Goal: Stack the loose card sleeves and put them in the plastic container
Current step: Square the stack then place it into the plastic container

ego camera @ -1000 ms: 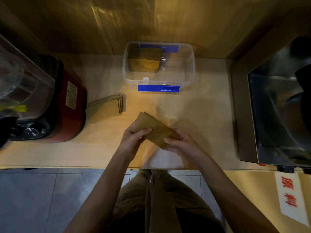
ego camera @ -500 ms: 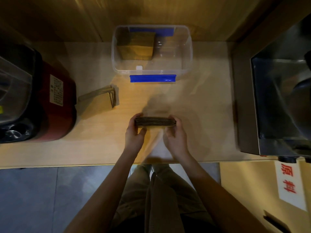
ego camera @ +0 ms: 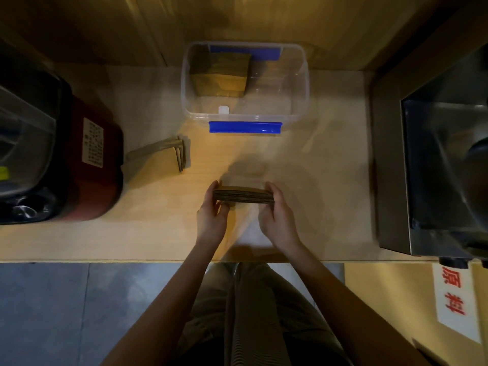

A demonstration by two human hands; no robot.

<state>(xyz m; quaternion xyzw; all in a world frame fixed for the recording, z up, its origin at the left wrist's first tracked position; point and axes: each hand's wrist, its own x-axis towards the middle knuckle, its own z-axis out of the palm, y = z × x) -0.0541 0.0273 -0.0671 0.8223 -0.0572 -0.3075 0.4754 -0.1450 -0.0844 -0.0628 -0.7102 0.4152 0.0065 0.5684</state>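
Observation:
A stack of brown card sleeves (ego camera: 244, 197) stands on its edge on the counter, squeezed from both ends. My left hand (ego camera: 211, 217) grips its left end and my right hand (ego camera: 280, 220) grips its right end. Behind it sits a clear plastic container (ego camera: 301, 83) with blue clips, open, holding a pile of brown sleeves (ego camera: 220, 75) in its left half. Its right half shows bare plastic. A few more sleeves (ego camera: 161, 151) lean on edge to the left, against the red appliance.
A red and black appliance (ego camera: 79, 165) with a clear lid fills the counter's left side. A steel machine (ego camera: 433, 165) stands on the right. A wooden wall rises behind the container. The counter's front edge (ego camera: 105, 261) runs just under my wrists, with grey floor below.
The sleeves lay tilted and flat in my hands a second ago; now they stand on edge, squared between both hands. The view has shifted slightly.

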